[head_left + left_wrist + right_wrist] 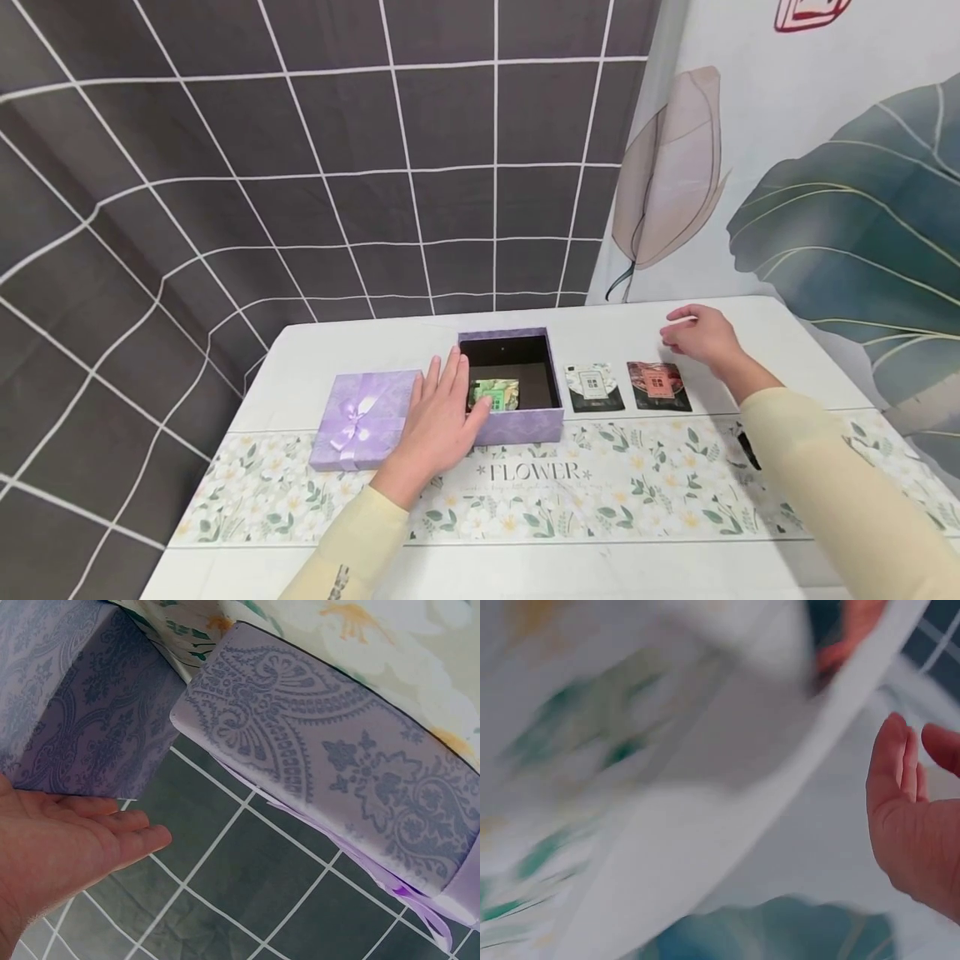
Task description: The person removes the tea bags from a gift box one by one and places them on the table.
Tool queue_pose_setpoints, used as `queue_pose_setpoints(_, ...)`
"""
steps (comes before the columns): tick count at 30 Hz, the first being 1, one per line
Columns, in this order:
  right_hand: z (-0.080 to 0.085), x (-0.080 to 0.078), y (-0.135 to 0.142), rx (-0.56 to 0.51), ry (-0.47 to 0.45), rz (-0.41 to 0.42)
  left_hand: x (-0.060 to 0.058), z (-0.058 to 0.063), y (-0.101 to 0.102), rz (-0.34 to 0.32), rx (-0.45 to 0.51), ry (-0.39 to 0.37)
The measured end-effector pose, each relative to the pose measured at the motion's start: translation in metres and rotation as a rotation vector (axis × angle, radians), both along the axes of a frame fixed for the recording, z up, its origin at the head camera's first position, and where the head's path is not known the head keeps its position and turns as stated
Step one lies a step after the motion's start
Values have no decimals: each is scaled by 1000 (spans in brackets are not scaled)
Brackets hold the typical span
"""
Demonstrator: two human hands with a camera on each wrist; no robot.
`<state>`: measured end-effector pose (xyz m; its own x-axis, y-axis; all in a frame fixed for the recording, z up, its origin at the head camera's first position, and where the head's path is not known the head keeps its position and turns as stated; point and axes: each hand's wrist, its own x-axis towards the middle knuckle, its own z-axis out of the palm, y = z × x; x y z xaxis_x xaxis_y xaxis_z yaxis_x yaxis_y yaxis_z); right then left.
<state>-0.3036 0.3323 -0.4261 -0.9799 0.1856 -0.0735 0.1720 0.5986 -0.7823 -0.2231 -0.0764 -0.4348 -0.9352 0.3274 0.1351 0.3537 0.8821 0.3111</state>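
A purple patterned box (pixel 519 427) stands uncovered in the middle of the table, its dark inside showing. Inside it lies a green packet (pixel 495 392), partly behind my left thumb. My left hand (pixel 444 408) is at the box's left side with straight fingers; the left wrist view shows the palm (pixel 67 851) beside the box wall (pixel 97 705). My right hand (pixel 703 337), fingers loosely bent with nothing between them, hovers just beyond a red and black packet (pixel 658 387). A white and black packet (pixel 593 388) lies between that packet and the box.
The purple box lid (pixel 367 417) with a ribbon bow lies left of the box, close to my left wrist. A flower-printed strip (pixel 532 500) crosses the white tablecloth. Behind the table hangs a dark checked cloth (pixel 450 208). A dark object (pixel 748 451) shows beside my right sleeve.
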Motion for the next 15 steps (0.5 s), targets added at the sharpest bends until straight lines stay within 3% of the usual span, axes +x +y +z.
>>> queue_pose_setpoints(8, 41, 8, -85, -33, 203, 147, -1, 0, -1, -1, 3, -1)
queue_pose_setpoints(15, 55, 17, -151, -86, 333, 288, -1, 0, 0, 4, -6, -14)
